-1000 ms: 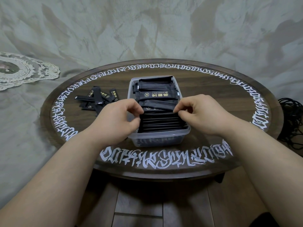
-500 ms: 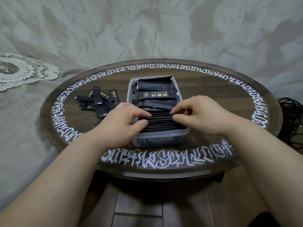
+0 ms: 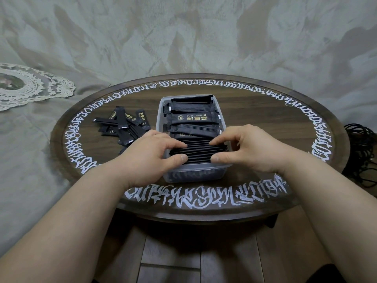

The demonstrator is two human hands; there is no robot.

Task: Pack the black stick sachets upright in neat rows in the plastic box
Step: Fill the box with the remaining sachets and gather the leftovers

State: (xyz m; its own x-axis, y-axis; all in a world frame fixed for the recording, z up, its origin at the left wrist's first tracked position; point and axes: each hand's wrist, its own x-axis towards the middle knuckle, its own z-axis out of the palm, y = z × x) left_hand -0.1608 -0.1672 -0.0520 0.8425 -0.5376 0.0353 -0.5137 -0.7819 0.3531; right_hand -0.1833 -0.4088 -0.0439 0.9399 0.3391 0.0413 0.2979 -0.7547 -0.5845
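Both hands pressed on the packed row: left hand (image 3: pixel 152 155) with fingers and thumb spread flat across the sachet tops from 9 o'clock, right hand (image 3: pixel 247 149) mirroring from 3 o'clock, thumb and forefinger apart, neither closed around a single sachet, more squeezing and levelling than gripping

Clear rectangular plastic box (image 3: pixel 193 172) at the centre of the round dark wooden table with white lettered rim (image 3: pixel 265 119), directly under the fingertips

Roughly halfway, by the look of it: near half of the box, toward 6 o'clock, filled with black stick sachets standing on edge in a tight row (image 3: pixel 199 152); far half, toward 12 o'clock, holding loose black sachets lying flat and slanted (image 3: pixel 191 117), not yet stood up

Small heap of spare black stick sachets (image 3: pixel 122 127) on the table at 10 o'clock from the box, just beyond the left hand, untouched and left to pack
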